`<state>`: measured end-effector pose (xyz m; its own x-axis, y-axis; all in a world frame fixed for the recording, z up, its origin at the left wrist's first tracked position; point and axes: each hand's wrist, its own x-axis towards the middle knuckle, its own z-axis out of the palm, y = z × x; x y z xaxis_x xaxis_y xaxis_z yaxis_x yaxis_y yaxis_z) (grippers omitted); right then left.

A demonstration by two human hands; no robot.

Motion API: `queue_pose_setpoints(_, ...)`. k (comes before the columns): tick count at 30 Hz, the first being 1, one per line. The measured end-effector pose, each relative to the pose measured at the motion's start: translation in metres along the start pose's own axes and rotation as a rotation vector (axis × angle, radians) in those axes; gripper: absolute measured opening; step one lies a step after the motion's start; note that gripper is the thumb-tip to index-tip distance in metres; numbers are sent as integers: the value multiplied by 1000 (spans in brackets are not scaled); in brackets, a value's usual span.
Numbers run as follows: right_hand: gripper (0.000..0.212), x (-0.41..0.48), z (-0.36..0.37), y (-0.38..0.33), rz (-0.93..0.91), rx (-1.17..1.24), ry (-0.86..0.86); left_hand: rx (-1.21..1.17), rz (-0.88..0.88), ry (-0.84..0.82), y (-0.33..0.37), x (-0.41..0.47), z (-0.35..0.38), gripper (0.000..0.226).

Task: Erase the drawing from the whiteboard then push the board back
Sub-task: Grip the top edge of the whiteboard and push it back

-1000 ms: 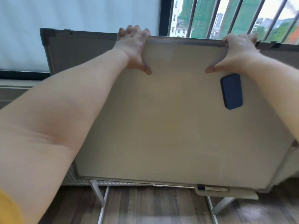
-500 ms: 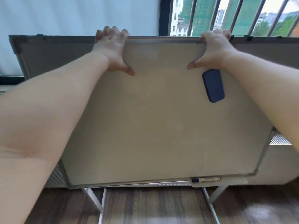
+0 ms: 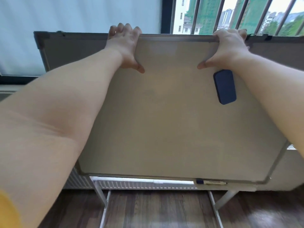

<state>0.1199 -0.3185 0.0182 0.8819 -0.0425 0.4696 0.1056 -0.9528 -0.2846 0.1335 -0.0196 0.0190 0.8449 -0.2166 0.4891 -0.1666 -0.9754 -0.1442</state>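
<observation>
Board (image 3: 172,120): centre of view, on a metal stand; wide flat panel, smooth off-white face, thin grey metal frame. Face reads blank, no marks seen. Top edge tilted away from the camera.
Left hand (image 3: 125,48): clamped on the board's top edge, left of centre. Fingers curl over the frame to the far side, thumb (image 3: 139,68) pressed flat on the front face, pointing right. Arm stretched out nearly straight, bare forearm filling the lower left of view.
Right hand (image 3: 229,48): clamped on the same top edge, toward the right. Fingers hooked over the frame, thumb (image 3: 203,65) on the front face, pointing left. Arm extended, crossing the board's right side.
Eraser (image 3: 225,87): dark blue, rounded rectangle, matte; sits flat on the board face just below the right hand, long side near vertical, slightly tilted. Not touched by either hand.
Tray (image 3: 227,186): narrow pale ledge under the board's bottom right edge.
Marker (image 3: 211,182): lies along the tray; dark blue cap at its left end, pale barrel.
Stand (image 3: 103,204): light metal legs, angled, visible below the board at left and right.
Second board (image 3: 70,50): darker grey panel with frame, directly behind, sticking out at left and right.
Floor (image 3: 156,209): dark wood-grain planks.
Radiator (image 3: 131,184): white ribbed panel low behind the board.
Window (image 3: 230,15): vertical bars, buildings and greenery outside; pale blind at left.
Sleeve (image 3: 6,211): yellow, bottom left corner.
</observation>
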Motion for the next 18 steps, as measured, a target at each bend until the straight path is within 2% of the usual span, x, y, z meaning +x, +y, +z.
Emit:
queue_pose_setpoints(13, 107, -3, 3, 2, -20, -26, -39, 0, -11, -20, -4, -1, 7, 114)
queue_pose_setpoints(18, 104, 0, -1, 0, 50, -51, -85, 37, -40, 5, -4, -5, 10, 122)
